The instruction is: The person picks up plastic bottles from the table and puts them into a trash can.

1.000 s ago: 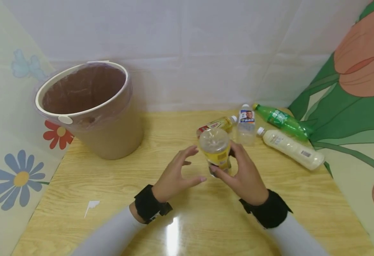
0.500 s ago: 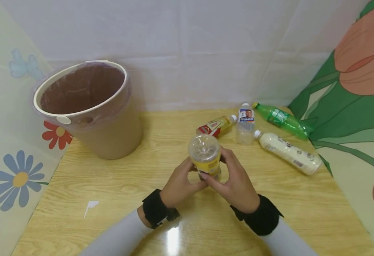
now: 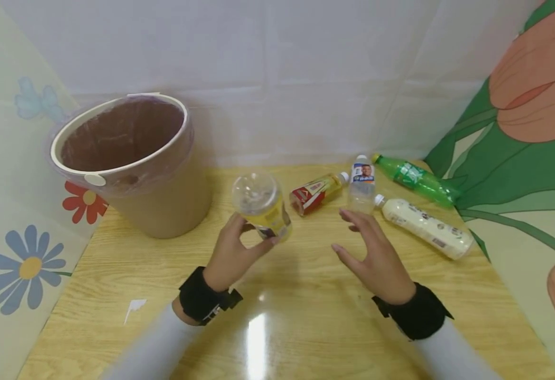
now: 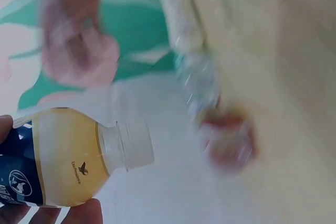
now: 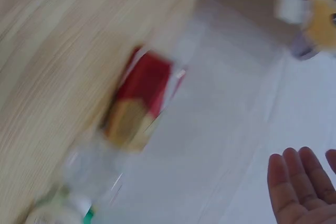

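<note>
My left hand [image 3: 232, 258] grips a plastic bottle with a yellow and dark blue label [image 3: 265, 214], held above the table. Its clear base points up towards the head camera. In the left wrist view the bottle's white cap [image 4: 135, 145] and neck stick out past my fingers. My right hand [image 3: 377, 258] holds nothing; its fingers are spread and slightly bent, apart from the bottle. Nearest to it lie a clear bottle with a blue and white label [image 3: 362, 184] and a bottle of cream colour [image 3: 424, 227].
A tan bin [image 3: 173, 195] with a plastic liner stands at the back left. A red-labelled bottle [image 3: 317, 192] and a green bottle [image 3: 415, 179] lie along the back of the wooden table [image 3: 306, 327]. A small white scrap [image 3: 136, 304] lies front left.
The bottle passed from my right hand into my left, both hands being on it half a second ago. My left hand has carried it left; my right hand has let go and moved right.
</note>
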Demonstrator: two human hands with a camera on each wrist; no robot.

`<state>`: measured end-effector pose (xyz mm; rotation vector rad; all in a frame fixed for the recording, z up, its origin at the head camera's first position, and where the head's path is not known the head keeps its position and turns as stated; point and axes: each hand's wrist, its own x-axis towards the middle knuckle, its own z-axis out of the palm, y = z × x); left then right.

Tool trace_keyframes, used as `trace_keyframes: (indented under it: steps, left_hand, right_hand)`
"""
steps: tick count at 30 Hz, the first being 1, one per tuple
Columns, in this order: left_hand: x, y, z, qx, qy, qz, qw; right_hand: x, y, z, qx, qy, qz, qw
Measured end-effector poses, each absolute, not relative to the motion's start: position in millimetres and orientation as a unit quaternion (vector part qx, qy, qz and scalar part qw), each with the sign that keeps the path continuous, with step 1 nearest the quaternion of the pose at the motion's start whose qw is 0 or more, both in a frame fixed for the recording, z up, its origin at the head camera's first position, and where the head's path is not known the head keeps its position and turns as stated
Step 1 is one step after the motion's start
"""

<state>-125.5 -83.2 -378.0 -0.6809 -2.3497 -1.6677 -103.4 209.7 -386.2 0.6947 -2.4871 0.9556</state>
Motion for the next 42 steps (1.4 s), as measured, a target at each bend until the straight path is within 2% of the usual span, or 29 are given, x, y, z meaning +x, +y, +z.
trace_keyframes:
  steps: [8, 13, 17, 20, 24, 33, 38, 42]
  left_hand:
    - [-138.4, -158.2, -303.1, -0.230, -0.722, -0.593, 0.272]
    - [-139.8, -209.3, -250.0, -0.166, -0.684, -0.631, 0.327]
    - [-147.1, -246.4, -223.7, -0.063, -0.772, -0.517, 0.366]
    - [-155.9, -270.5, -218.7, 0.025, -0.840, -0.424, 0.337]
    - [-165.8, -293.7, -225.0, 0.088, -0.855, -0.431, 0.273]
    - [-173.8, -297.4, -236.3, 0.081, -0.861, -0.450, 0.223]
    - [-171.1, -289.8, -233.1, 0.080, -0.855, -0.453, 0.240]
    - [-163.0, -276.7, -234.0, 0.054, -0.829, -0.471, 0.298]
  right_hand:
    - [-126.5, 287.0, -405.9, 0.196, -0.929, 0.249, 0.192]
    - [-138.2, 338.3, -422.9, 0.157, -0.946, 0.220, 0.178]
    - [-146.9, 368.6, -435.7, 0.134, -0.955, 0.206, 0.168]
    - [-150.6, 383.9, -443.9, 0.125, -0.959, 0.191, 0.170]
    - [-149.6, 396.8, -451.0, 0.119, -0.963, 0.171, 0.170]
    - [-148.5, 408.2, -457.4, 0.106, -0.969, 0.160, 0.158]
    - [-148.2, 409.0, -456.5, 0.110, -0.969, 0.144, 0.169]
    - [-146.3, 395.6, -444.5, 0.100, -0.963, 0.168, 0.188]
